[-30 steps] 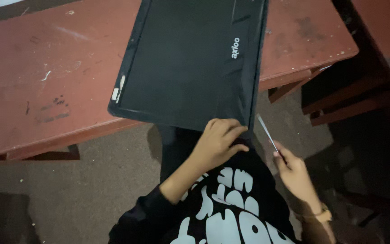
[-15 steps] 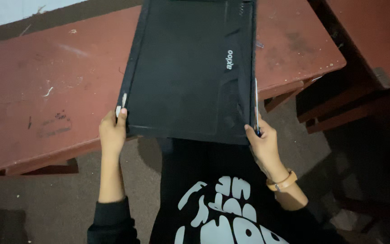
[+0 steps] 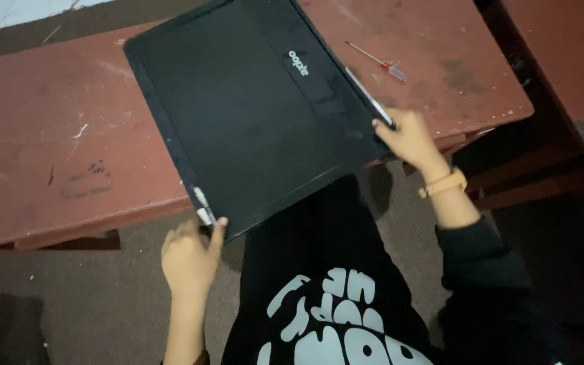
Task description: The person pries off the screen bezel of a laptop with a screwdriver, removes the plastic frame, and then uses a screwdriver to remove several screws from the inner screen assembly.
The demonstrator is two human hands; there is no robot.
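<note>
So biggest thing first: the worn reddish-brown wooden bench [image 3: 49, 155], scratched and scuffed, w/ a second reddish bench edge [image 3: 562, 61] off to the right and grey floor [image 3: 69, 304] below. Lying on the first bench is the large flat black rectangular panel [image 3: 238, 115], looks like a laptop lid or screen back, turned at an angle so its near corner hangs off the bench edge over the person's lap.

Handling-wise, my guess: it's thin, stiff and prob pretty light, but smooth plastic so a bit slippery, and if there's a screen on the other side it's fragile, so no flexing or pressing the middle. Best hold is by the edges/corners, which is what's going on rn.

Left hand [image 3: 189, 260] is under the near-left corner, thumb up against the edge by a small pale hinge bit [image 3: 202, 205]. Right hand [image 3: 410, 138], w/ a tan wristband [image 3: 444, 184], is closed on the right edge, beside a thin silver strip [image 3: 368, 94] running along it. Hands are well apart, one per side.

Smallest: a slim screwdriver w/ red-and-clear handle [image 3: 378, 62] lying loose on the bench, near the panel's right edge but not touching. No containers in view afaict.
</note>
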